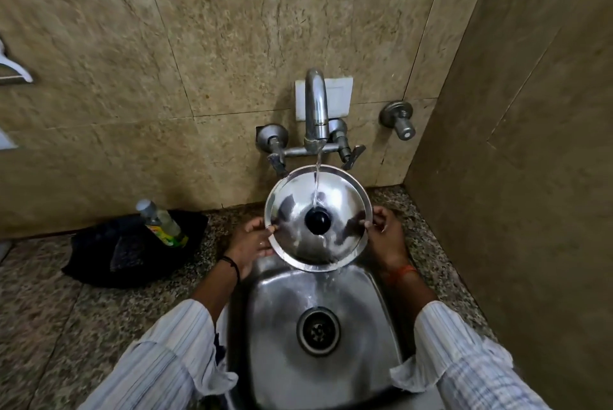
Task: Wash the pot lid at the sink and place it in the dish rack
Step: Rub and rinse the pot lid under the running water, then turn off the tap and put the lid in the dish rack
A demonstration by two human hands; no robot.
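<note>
While water from the tap (316,111) runs onto it, we hold one steel pot lid (316,219) above the sink (318,320), knob side up. Our left hand (251,240) pinches its left rim, thumb on top; our right hand (384,232) pinches the right rim likewise. One bottle (161,222) leans in one black tub (132,247) on the counter (49,310).

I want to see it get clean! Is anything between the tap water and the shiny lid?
No. The water falls straight from the tap onto the lid, beside its black knob. Left hand and right hand grip only the rim.
</note>
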